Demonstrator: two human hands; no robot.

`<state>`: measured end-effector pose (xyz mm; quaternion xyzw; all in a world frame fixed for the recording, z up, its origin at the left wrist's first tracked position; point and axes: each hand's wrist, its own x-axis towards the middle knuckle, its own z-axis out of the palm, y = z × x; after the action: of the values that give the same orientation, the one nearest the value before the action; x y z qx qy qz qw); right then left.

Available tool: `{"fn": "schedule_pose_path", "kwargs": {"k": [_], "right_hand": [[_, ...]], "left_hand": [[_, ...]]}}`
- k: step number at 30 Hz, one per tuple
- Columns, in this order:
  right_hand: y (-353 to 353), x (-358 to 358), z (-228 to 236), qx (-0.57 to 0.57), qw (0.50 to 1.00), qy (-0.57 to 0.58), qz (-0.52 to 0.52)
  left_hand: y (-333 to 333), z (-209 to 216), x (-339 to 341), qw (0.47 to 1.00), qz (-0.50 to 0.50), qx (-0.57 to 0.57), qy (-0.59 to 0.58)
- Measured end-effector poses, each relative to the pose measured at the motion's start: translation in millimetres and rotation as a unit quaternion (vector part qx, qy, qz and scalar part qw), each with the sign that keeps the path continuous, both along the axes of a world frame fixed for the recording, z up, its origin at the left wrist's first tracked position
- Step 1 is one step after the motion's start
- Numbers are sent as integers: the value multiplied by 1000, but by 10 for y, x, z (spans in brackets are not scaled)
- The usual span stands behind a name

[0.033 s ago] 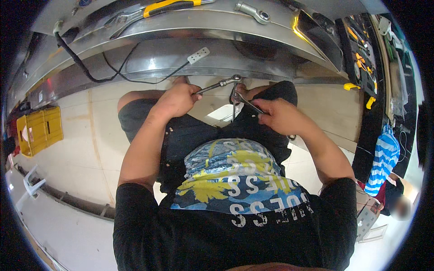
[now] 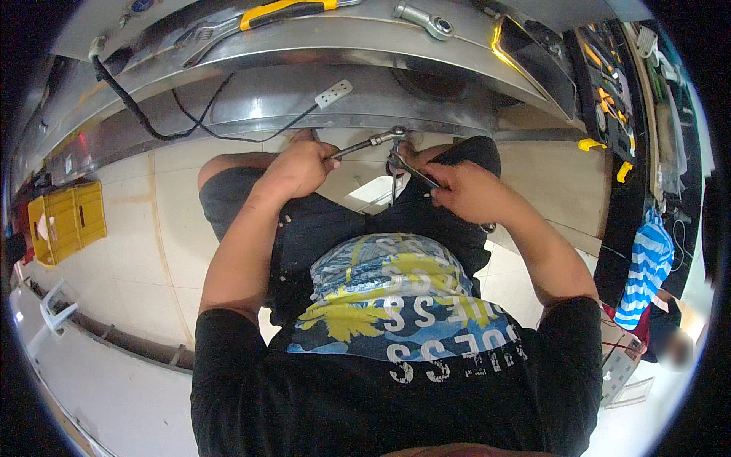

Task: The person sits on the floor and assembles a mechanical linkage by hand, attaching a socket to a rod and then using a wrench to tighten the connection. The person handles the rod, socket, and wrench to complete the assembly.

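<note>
My left hand [image 2: 298, 169] is closed around a metal rod [image 2: 352, 149] that slants up to the right and ends in a ring-shaped rod end [image 2: 398, 132]. My right hand [image 2: 474, 192] grips a wrench [image 2: 417, 174]. The wrench's head lies just below the rod end, beside a thin upright metal bar [image 2: 394, 189]; whether they touch I cannot tell. Part of the wrench is hidden by my right hand, and a ringed metal end shows below the palm. Both hands are above my crossed legs, close to the steel frame.
On the steel ledge [image 2: 320, 57] lie a yellow-black adjustable wrench [image 2: 285, 13], a loose rod end [image 2: 426, 21] and a dark flat panel [image 2: 534, 65]. A white power strip [image 2: 334, 94] hangs below. A tool case [image 2: 609, 91] stands right, a yellow crate [image 2: 68, 221] left. Another person is at lower right.
My right hand and the wrench have shifted very slightly to the left and up. My left hand and the rod stay where they were.
</note>
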<state>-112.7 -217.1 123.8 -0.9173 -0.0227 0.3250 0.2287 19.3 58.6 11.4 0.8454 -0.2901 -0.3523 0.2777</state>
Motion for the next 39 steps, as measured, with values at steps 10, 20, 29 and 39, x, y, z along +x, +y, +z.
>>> {"fn": "schedule_pose_path", "kwargs": {"k": [10,20,29,39], "right_hand": [[170,450,-40,-10,999,34,27],[261,608,-17,-30,996,52,71],[357,240,-413,30,998,-18,-53],[368,129,-534,12,995,-93,-18]], "left_hand": [[50,23,23,1000,-17,7,4],[20,-13,44,999,-22,2,28],[82,1,81,999,-35,4,-24],[119,21,22,999,-14,28,-15]]}}
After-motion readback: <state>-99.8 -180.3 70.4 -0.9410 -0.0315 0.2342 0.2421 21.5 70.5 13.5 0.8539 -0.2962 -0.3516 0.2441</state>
